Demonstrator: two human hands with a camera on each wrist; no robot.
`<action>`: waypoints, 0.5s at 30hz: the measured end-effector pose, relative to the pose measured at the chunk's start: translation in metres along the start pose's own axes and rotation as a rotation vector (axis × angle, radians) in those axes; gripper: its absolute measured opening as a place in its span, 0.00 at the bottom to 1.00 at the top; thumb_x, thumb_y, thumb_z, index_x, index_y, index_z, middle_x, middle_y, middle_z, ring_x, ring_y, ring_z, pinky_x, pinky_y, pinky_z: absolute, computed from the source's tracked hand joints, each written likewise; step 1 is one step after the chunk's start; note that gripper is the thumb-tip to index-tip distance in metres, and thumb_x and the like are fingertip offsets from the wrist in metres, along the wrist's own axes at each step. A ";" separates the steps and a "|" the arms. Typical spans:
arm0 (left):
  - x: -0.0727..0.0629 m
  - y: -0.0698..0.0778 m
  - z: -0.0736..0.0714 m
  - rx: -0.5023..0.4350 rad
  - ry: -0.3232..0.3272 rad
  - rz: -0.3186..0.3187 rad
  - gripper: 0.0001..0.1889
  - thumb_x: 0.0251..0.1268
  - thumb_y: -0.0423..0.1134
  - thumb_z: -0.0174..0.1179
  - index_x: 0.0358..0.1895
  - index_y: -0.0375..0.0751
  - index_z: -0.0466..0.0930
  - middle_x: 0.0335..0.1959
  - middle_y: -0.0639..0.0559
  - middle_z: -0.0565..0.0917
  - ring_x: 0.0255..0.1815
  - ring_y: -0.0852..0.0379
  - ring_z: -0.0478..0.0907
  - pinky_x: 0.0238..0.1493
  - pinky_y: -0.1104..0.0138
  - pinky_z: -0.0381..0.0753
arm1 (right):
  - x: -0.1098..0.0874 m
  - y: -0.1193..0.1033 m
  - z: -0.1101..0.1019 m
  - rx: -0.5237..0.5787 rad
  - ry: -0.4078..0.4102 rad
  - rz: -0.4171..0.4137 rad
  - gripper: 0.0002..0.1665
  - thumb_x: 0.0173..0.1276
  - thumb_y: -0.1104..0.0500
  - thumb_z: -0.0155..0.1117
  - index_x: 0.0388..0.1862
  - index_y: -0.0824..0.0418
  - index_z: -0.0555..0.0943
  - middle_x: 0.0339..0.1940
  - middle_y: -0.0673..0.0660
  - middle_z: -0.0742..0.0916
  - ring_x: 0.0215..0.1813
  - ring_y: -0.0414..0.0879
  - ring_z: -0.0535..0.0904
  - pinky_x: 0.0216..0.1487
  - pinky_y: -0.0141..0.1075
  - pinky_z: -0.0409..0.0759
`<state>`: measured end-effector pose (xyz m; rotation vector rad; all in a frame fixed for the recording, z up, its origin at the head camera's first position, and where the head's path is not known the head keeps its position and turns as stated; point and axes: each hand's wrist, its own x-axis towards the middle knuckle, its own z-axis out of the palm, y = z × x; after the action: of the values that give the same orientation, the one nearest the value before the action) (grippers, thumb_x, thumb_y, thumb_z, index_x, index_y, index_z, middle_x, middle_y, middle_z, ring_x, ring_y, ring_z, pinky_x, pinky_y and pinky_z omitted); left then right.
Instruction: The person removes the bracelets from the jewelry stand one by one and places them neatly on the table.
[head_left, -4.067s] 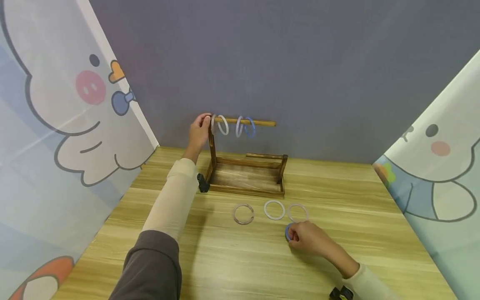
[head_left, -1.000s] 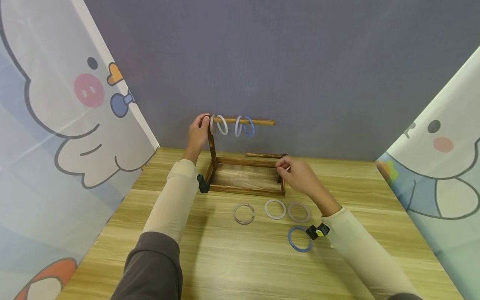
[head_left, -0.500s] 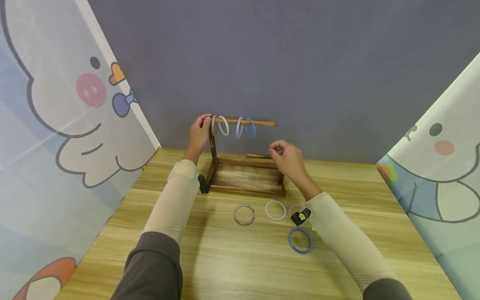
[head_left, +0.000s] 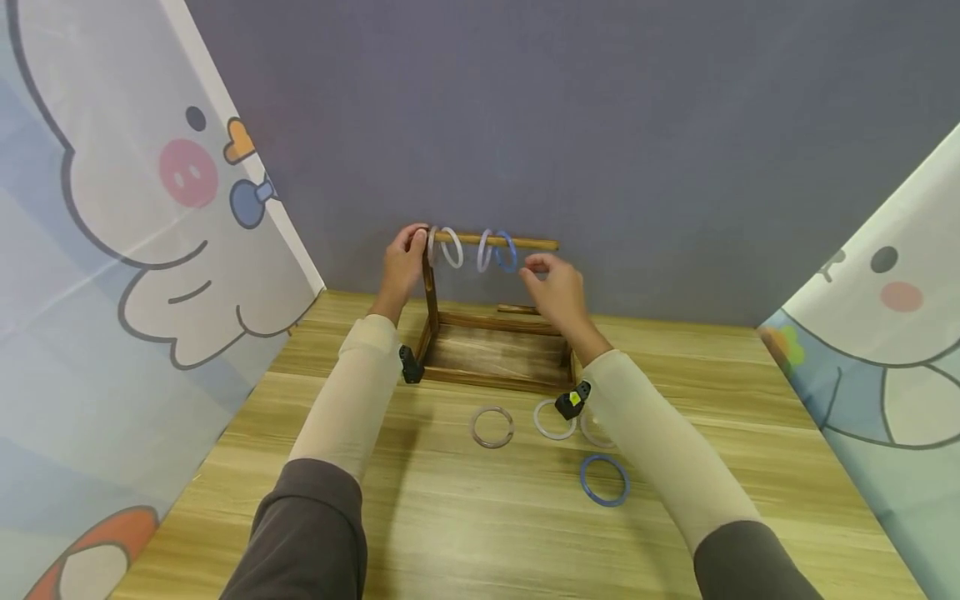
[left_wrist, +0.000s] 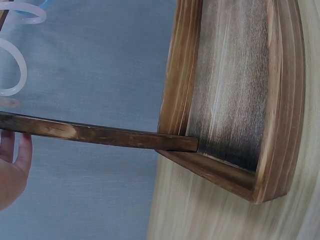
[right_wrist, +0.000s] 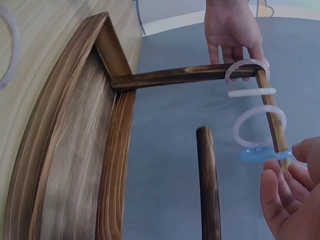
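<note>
Fingers (right_wrist: 270, 187) of the right hand (head_left: 558, 292) are hanging loosely bent, holding nothing, just right of the blue ring (right_wrist: 256, 154), which is encircling the sideways-running bar (head_left: 471, 239) near its free end; farther off, the left hand (head_left: 402, 265) is gripping the post (head_left: 431, 292).

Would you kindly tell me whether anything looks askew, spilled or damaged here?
Nothing stands out: the rack stands upright, four rings hang from its upper bar, and four loose rings lie flat on the table. I see no spill or obvious break; fine cracks would be too small to tell.
</note>
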<state>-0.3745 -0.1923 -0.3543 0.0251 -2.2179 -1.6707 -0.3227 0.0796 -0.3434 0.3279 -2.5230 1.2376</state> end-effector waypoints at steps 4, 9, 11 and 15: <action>0.000 0.001 0.000 -0.005 0.008 0.009 0.20 0.81 0.54 0.48 0.66 0.52 0.77 0.60 0.46 0.81 0.57 0.51 0.77 0.61 0.57 0.77 | 0.007 -0.007 0.009 0.033 0.024 0.026 0.18 0.74 0.51 0.64 0.57 0.59 0.84 0.54 0.56 0.90 0.28 0.47 0.75 0.29 0.35 0.70; -0.002 0.002 0.000 0.000 0.001 0.013 0.21 0.81 0.55 0.48 0.67 0.52 0.77 0.60 0.45 0.81 0.56 0.50 0.77 0.60 0.56 0.78 | 0.012 -0.013 0.018 0.034 0.050 0.098 0.18 0.74 0.51 0.65 0.56 0.59 0.85 0.53 0.56 0.90 0.47 0.54 0.85 0.43 0.42 0.81; -0.003 0.002 0.000 0.007 0.000 0.013 0.21 0.81 0.55 0.48 0.67 0.52 0.76 0.60 0.45 0.81 0.57 0.50 0.77 0.61 0.56 0.77 | 0.014 -0.015 0.021 0.040 0.049 0.126 0.18 0.74 0.51 0.64 0.56 0.60 0.85 0.52 0.57 0.90 0.52 0.54 0.86 0.50 0.45 0.83; -0.003 0.003 0.000 0.018 0.004 0.019 0.21 0.81 0.56 0.48 0.67 0.53 0.77 0.61 0.46 0.81 0.58 0.50 0.77 0.62 0.55 0.77 | 0.019 -0.017 0.025 0.048 0.055 0.153 0.18 0.74 0.51 0.63 0.56 0.60 0.85 0.51 0.57 0.91 0.54 0.55 0.85 0.56 0.49 0.82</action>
<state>-0.3709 -0.1912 -0.3526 0.0122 -2.2229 -1.6392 -0.3385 0.0485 -0.3385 0.1112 -2.5145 1.3458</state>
